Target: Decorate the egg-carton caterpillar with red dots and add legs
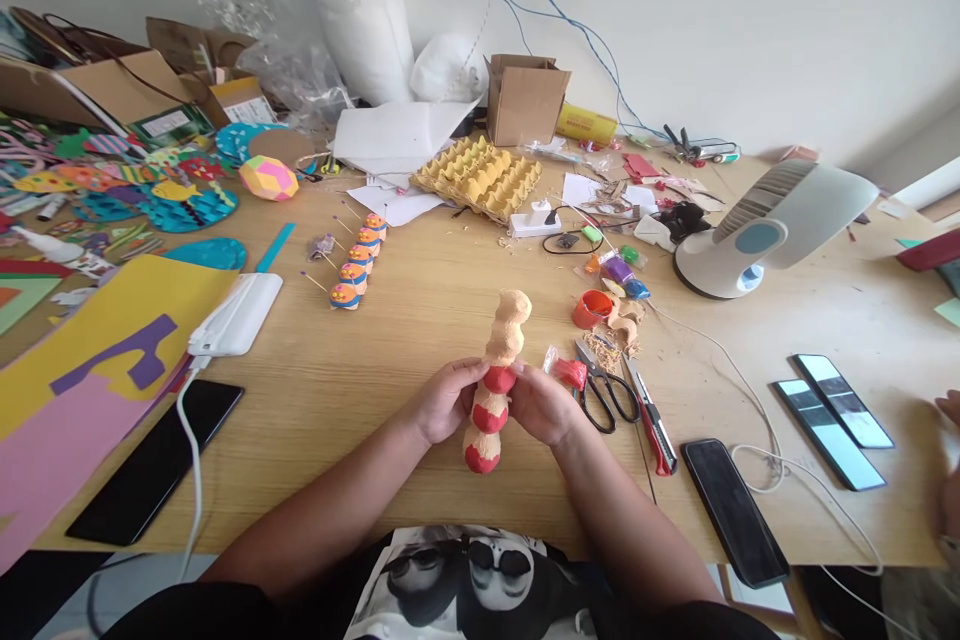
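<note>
A strip of egg-carton cups (501,360) lies on the wooden table (420,320), its near cups covered with red clay and its far cups bare. My left hand (444,400) grips its left side, fingers curled. From the right, my right hand (541,404) presses fingers on the red part in the middle. A red lump in clear wrap (568,371) lies just right of my right hand.
Scissors (606,388) and a red utility knife (651,420) lie right of my hands, with a black phone (733,508) nearer. A finished orange and blue caterpillar (358,260), a yellow egg tray (477,176), a desk fan (765,232) and coloured paper crafts (112,190) surround them. Another person's hand (949,480) shows at the right edge.
</note>
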The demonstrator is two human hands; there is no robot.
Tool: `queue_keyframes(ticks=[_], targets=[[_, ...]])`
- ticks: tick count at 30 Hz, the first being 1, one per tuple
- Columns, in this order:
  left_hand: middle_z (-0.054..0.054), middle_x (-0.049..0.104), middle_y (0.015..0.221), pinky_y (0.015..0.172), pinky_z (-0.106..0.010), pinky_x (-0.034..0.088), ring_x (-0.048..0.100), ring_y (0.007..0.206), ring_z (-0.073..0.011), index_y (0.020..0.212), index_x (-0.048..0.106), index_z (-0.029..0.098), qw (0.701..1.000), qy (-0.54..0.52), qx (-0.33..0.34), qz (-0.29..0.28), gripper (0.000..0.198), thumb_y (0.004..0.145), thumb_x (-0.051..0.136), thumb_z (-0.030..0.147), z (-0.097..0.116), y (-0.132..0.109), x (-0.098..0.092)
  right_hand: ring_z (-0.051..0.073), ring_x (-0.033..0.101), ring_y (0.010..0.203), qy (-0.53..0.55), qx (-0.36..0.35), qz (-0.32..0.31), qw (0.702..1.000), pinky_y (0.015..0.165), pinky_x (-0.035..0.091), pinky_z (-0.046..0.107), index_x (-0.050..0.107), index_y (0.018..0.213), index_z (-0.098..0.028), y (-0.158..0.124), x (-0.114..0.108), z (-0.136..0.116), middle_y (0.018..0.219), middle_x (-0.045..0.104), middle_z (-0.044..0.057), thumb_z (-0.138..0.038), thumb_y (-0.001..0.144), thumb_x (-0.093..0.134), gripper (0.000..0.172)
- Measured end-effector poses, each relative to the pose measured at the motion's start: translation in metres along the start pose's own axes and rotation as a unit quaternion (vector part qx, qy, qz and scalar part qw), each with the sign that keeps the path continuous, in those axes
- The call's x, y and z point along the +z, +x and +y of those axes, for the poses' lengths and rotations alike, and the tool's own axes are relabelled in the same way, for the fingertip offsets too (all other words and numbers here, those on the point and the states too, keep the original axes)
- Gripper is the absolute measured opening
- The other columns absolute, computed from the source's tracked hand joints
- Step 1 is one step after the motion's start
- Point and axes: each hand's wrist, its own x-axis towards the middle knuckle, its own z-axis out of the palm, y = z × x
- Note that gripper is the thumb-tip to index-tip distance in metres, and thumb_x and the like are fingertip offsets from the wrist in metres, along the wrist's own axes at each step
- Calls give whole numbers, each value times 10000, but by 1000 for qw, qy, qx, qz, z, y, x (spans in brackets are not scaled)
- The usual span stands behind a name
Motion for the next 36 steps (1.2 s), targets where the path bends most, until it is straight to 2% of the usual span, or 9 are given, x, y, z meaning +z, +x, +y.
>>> queue_keyframes(ticks=[8,14,18,22,27,32,36], targets=[[-86,700,769,644,-304,529,653,662,-181,886,715,119,1000,9,-8,-1,283,891,690,401,-1,-1,2,210,591,746,6,-11,39,999,693,434,326,664,859,-215,5,-3,5,826,698,43,-367,752,779,219],[-75,691,740,637,-289,513,637,640,-167,871,718,127,1000,10,-6,7,281,871,711,408,-1,-1,3,234,607,788,-23,-7,43,999,706,429,349,657,933,-224,3,0,4,846,696,50,-462,779,745,297],[-66,673,714,630,-292,502,625,623,-166,842,709,125,1000,19,1,21,268,851,736,391,-4,0,3,217,593,747,-30,-12,49,998,690,436,339,648,898,-219,4,0,6,817,674,47,-426,772,745,261],[-73,672,742,653,-305,506,630,646,-174,876,714,122,1000,16,4,20,263,864,723,385,-6,0,2,210,600,753,-37,-7,42,998,696,441,329,640,908,-213,3,2,5,810,677,36,-431,789,728,264],[-90,686,800,660,-296,495,635,688,-180,911,719,126,1000,-1,2,3,292,888,691,416,-3,-1,2,247,629,836,-27,4,20,999,730,441,346,643,981,-217,-1,4,-2,892,716,58,-549,819,656,370],[-80,676,764,635,-273,472,605,662,-162,887,726,128,1000,-15,3,-5,288,879,703,415,-2,-2,2,221,597,824,-13,1,32,999,750,412,330,660,944,-201,-3,4,-2,851,701,46,-433,774,730,296],[-81,680,754,633,-282,471,611,658,-170,876,724,132,1000,-7,0,-7,290,883,697,420,-2,-2,1,215,590,812,-1,8,13,1000,761,414,331,650,943,-196,-3,3,-1,847,685,39,-428,771,737,302]])
